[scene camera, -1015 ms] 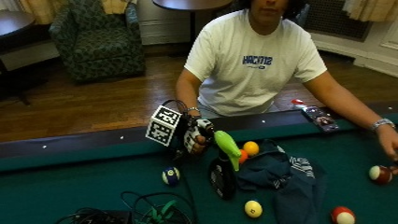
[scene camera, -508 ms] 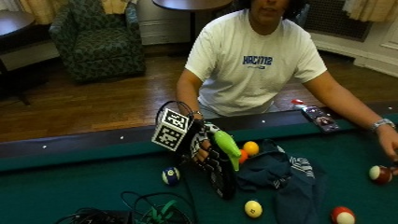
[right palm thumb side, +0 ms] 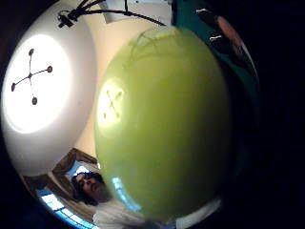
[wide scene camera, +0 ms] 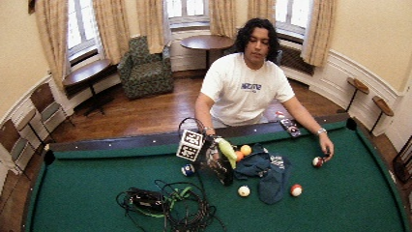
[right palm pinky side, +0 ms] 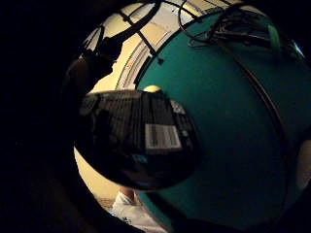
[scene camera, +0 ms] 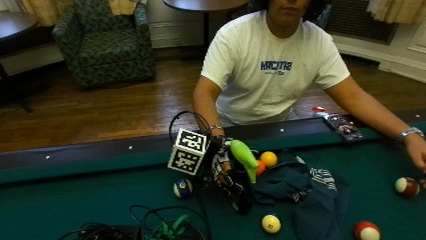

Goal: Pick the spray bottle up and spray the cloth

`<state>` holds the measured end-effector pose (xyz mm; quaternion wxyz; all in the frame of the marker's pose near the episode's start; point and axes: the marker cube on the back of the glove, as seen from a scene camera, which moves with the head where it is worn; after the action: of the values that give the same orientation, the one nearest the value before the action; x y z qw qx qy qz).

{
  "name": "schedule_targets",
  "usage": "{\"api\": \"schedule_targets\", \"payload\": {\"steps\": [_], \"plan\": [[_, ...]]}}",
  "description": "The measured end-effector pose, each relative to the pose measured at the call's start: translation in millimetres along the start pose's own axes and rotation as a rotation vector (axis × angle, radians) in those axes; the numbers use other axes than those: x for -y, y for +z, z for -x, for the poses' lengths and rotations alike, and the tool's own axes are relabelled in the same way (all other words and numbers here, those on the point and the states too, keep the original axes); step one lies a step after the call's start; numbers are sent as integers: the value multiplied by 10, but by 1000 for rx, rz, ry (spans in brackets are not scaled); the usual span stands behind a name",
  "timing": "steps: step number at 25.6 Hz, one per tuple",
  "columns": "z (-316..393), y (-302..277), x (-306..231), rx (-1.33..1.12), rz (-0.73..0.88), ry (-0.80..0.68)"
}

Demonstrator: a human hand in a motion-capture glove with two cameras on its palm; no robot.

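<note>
Right hand [scene camera: 223, 167] holds 1 spray bottle [scene camera: 243, 159]; 1 cloth [scene camera: 307, 189], 6 balls.

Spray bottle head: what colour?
Lime green, on a dark bottle; the spray bottle shows best in the outside view.

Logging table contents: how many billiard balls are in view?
5: blue ball beside the spray bottle, orange behind the cloth, yellow and red in front, one by the bare hand. Others may hide.

Billiard balls [scene camera: 269, 158] beside cloth [scene camera: 303, 185] — open felt [scene camera: 80, 200] leftward
</note>
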<state>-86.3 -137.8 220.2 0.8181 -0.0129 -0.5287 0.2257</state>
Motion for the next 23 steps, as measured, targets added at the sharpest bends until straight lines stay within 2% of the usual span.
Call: {"api": "schedule_targets", "payload": {"steps": [23], "plan": [[-50,207,423,-5,-95,-61]]}}
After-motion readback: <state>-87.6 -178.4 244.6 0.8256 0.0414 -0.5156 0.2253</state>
